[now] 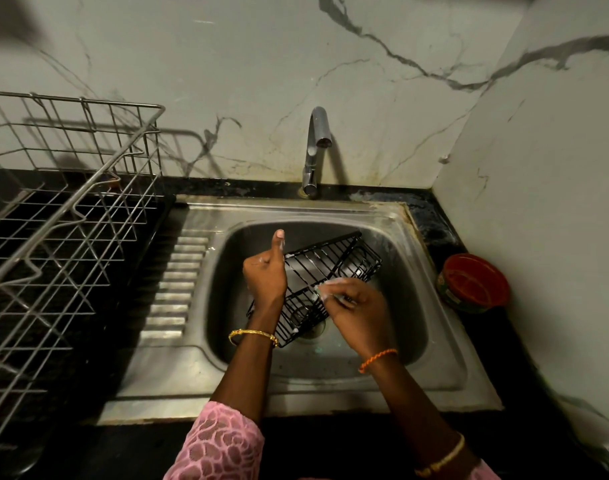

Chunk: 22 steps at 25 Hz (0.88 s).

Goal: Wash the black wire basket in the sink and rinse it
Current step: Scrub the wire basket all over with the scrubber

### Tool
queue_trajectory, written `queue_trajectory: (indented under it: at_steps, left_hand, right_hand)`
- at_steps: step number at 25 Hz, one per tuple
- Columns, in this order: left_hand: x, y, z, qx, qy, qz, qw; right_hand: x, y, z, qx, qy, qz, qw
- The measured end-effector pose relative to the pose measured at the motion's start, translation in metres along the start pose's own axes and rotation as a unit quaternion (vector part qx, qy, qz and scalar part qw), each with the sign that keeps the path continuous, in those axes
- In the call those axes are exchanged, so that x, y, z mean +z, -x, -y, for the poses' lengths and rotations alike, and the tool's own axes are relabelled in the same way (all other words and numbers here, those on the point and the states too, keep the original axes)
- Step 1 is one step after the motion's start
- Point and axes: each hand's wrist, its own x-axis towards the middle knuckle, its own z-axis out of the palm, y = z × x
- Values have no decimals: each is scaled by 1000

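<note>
Basket point(325, 282), black wire, is sitting tilted in the sink point(434, 341) bowl, its long axis running from 7 to 1 o'clock over the drain, likely so suds are draining off. Left hand point(265, 278) is gripping its 9 o'clock edge, fingers curled and thumb sticking up, steadying it. Right hand point(351, 306) is working soapy fingertips along the wires at 5 o'clock; whether they are pinching a scrubber I cannot tell. Tap point(315, 150) at 12 o'clock is showing no stream, so rinsing is probably still ahead.
</note>
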Motion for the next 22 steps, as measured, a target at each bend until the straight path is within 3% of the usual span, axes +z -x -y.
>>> queue_trajectory:
  at_steps: [5,8,11,15,18,22]
  left_hand:
    - [-3,-1,-4,17,-1,21,1000]
    - [-4,-1,-10,24,1,24,999]
    - [-3,0,-10,12,24,4,1000]
    - [-1,-8,-13,11,29,-38,999]
    - [-2,-16,-14,-9,45,-63,997]
    - [-1,-19,-17,1,61,-73,995]
  right_hand:
    - [14,-28,6,-8,-23,-46,999]
    - [28,-63,14,24,-53,5,998]
    - [36,-67,17,-5,4,46,999]
    - [7,-44,-2,-110,58,15,992]
    - [-4,-27,-22,-63,43,15,997]
    - [14,-25,-15,-43,-26,-60,997]
